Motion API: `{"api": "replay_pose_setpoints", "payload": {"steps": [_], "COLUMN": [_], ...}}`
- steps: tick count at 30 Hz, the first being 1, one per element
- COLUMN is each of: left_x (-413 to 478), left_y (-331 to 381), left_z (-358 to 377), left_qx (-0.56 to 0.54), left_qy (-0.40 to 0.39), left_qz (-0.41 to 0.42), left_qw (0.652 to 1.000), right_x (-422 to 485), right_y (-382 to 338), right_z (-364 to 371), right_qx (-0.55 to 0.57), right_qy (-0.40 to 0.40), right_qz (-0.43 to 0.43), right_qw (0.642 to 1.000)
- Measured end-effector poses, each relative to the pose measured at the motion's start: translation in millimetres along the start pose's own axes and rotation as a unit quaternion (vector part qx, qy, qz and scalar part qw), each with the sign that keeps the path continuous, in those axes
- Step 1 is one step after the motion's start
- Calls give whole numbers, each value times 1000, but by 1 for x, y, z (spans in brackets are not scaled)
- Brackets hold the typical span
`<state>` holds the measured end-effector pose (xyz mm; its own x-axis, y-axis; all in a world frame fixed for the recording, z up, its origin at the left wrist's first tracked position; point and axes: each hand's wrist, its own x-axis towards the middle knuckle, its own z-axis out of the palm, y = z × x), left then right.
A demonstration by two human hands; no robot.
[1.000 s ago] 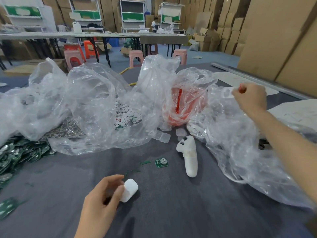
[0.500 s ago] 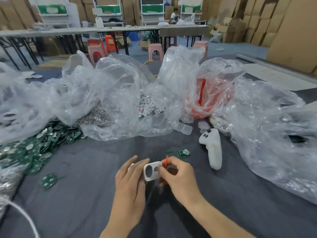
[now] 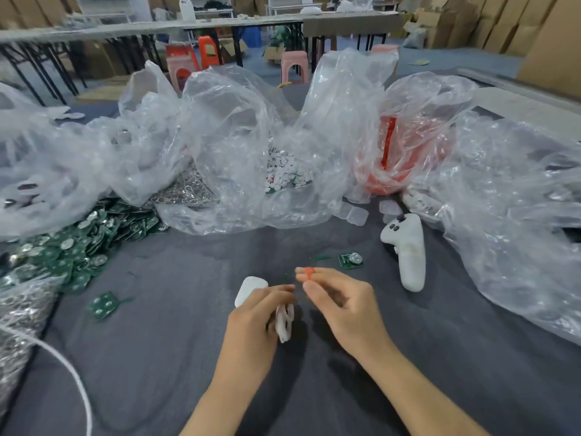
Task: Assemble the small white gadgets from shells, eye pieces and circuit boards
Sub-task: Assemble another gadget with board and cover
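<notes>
Centre bag: we see a crumpled clear bag lying open on the tabletop, with small white discs heaped inside it.
Red bag: to its right a second clear bag holds red parts; we cannot make out their shape.
Ring bag: left of the discs, a mass of small metal rings shows through the plastic.
Right bag: a large clear bag spreads along the right edge; its contents are too blurred for us to name.
Loose boards: a pile of green circuit boards spills at the left. One single board lies just apart from it, and another board lies well to the right.
Left hand: we find the left hand with fingers curled round a thin white shell piece, held on edge near the tabletop.
Second shell: a rounded white shell lies just beyond the left hand's fingers; whether they touch we cannot tell.
Right hand: the right hand pinches a small red piece at its fingertips, the other fingers loosely bent.
Controller: a white handheld controller lies to the right of both hands.
Surface: the tabletop is dark grey, and a white cord crosses its lower left corner.
Room: behind, we note long tables, pink and orange stools and stacked cardboard boxes.
</notes>
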<state>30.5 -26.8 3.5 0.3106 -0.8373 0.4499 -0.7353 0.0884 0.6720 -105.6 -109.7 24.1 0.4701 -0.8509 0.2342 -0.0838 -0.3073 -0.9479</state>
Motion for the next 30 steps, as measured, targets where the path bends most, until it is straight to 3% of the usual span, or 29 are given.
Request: {"api": "replay_pose_setpoints", "payload": {"steps": [3,6,12,16,20,23,27,30], "left_x": [0,2,2,-1,-6,-13,-16,-16], "left_y": [-1,-1,3,10,13,19,20,17], "left_z": [1,-1,-5,-9,-7,-6,-5,-4], "left_qx": [16,13,-57,-120,49,171,212,159], "left_qy": [-6,19,75,-32,14,40,-6,-66], "left_qz": [22,36,-42,-45,-13,-45,-82,-60], "left_qw": [1000,999,995,991,999,984,974,983], "right_x": [4,4,3,2,3,2,4,3], "right_y": [7,8,7,4,3,3,3,1], "right_z": [-1,-2,0,-1,-2,-2,-2,-2], "right_qx": [-63,-40,-43,-140,-133,-121,-101,-118], "right_qy": [67,80,7,-32,-34,-19,-22,-52], "right_qz": [15,27,34,-23,-43,-29,-17,-21], "right_qw": [996,996,998,989,990,992,995,991]}}
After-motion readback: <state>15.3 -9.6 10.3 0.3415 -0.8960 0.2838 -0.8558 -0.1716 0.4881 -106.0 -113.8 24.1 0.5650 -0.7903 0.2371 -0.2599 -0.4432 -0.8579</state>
